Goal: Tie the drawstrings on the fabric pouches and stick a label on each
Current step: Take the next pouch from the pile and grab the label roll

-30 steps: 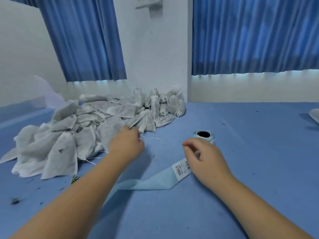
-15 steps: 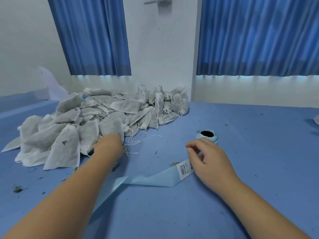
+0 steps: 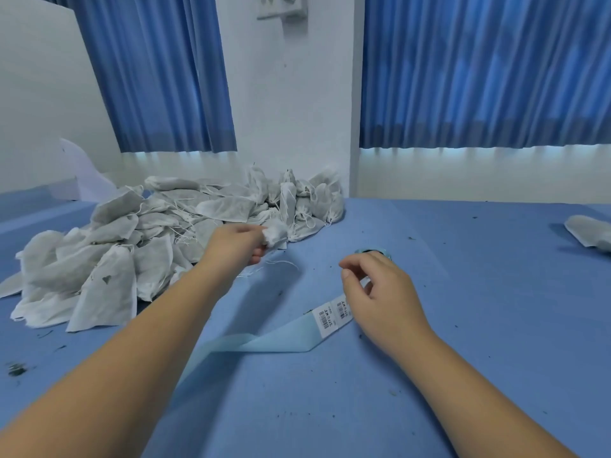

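Left hand [image 3: 239, 247] is pinching one small white mesh pouch [image 3: 277, 233] by its bunched neck, with a loose drawstring [image 3: 282, 262] trailing under it, right at the 3 o'clock edge of the big pouch pile [image 3: 132, 246]. Right hand [image 3: 380, 295] hangs curled over the label strip [image 3: 327, 317], which is barcode stickers on pale blue backing. Can't tell if it's actually gripping it. The roll [image 3: 380, 251] peeks out at its 12 o'clock. Blue tabletop [image 3: 479, 325] is dotted with dark crumbs, with blue curtains [image 3: 479, 77] and a white wall [image 3: 291, 110] behind.
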{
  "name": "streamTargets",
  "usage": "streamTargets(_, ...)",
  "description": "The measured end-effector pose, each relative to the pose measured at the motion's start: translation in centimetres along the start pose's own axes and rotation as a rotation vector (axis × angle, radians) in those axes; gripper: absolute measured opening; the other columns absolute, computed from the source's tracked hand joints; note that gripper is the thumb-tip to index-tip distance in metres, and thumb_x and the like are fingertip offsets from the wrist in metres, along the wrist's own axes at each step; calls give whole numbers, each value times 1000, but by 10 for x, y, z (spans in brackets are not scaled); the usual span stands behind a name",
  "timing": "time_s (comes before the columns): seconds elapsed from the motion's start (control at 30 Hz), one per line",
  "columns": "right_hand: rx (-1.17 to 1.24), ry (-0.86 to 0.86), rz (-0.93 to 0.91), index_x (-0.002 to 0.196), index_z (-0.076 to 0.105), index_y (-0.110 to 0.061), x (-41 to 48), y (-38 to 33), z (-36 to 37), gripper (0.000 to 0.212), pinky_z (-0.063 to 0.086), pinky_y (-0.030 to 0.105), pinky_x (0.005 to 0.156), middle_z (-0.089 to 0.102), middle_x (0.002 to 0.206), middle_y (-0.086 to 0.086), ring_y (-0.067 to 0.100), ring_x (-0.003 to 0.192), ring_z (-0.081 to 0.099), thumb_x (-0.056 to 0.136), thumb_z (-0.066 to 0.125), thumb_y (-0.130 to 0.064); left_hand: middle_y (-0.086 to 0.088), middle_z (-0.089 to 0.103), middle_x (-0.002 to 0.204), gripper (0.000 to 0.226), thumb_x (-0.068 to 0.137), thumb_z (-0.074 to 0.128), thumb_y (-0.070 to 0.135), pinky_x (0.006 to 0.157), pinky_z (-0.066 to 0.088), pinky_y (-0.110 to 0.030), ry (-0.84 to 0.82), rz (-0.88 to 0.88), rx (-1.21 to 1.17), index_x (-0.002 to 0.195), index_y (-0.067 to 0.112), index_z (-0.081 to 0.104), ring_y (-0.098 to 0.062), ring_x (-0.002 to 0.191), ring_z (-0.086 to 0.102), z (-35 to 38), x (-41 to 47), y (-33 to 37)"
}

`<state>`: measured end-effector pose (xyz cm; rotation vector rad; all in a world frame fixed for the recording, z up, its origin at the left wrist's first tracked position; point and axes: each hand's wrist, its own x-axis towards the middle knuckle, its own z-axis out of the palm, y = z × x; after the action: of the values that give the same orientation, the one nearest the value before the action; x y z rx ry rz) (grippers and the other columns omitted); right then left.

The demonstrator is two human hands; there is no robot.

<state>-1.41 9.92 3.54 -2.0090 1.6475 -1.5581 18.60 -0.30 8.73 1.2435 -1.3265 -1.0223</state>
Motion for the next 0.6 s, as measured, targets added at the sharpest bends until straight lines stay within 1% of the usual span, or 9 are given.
streamTargets(0.13,158,101,88,100,61,-27,5,-3,-6,13,40,6,70,61,96,-19,-9,89,55,92,60,-17,-6,68,78,25,87,57,-6,66,50,-21,-139,127,-57,101,7,73,-13,65,57,37,-21,20)
streamTargets(0.2,269,131,155,109,58,-30,8,-2,-11,20,44,9,71,62,104,-17,-6,89,58,91,62,-21,-3,69,79,30,84,60,-6,68,51,-20,-173,215,-20,98,18,74,-9,66,60,54,-35,27)
streamTargets(0.23,308,142,174,113,56,-32,9,-2,-14,26,45,9,71,60,110,-18,-6,90,59,90,64,-23,-6,69,81,31,85,62,-4,71,54,-23,-188,249,-8,96,22,74,-10,68,61,63,-41,30)
streamTargets(0.3,341,164,177,122,47,-40,11,0,-20,41,45,8,73,53,122,-24,-5,96,59,89,65,-26,-10,71,86,29,86,64,0,77,56,-29,-217,297,-12,99,24,74,-10,75,62,77,-53,34)
streamTargets(0.4,363,234,109,130,39,-46,13,1,-28,54,46,8,75,45,127,-27,-6,101,59,90,65,-21,5,72,80,27,87,66,5,73,53,-21,-245,374,-22,94,30,73,0,70,62,93,-65,37)
streamTargets(0.43,356,264,82,130,41,-45,15,1,-30,53,46,8,74,46,125,-26,-6,99,59,90,64,-19,7,71,78,26,87,67,6,72,52,-19,-245,392,-20,93,30,72,1,69,61,99,-67,38)
streamTargets(0.5,305,329,39,129,53,-33,18,2,-33,45,44,5,71,51,117,-24,-7,92,60,91,64,-13,7,69,77,28,87,66,4,74,51,-19,-216,411,-27,89,32,70,-1,70,61,109,-72,39)
streamTargets(0.53,288,365,28,126,59,-27,20,2,-35,39,42,4,70,54,111,-23,-7,89,59,91,64,-11,5,69,78,28,88,65,4,74,52,-21,-195,416,-33,87,32,69,-4,72,62,114,-74,39)
streamTargets(0.6,312,422,30,116,68,-23,21,1,-39,28,42,4,68,61,102,-19,-5,85,60,90,65,-12,0,73,85,23,89,63,5,75,54,-21,-166,419,-69,89,28,70,-10,81,68,122,-79,40)
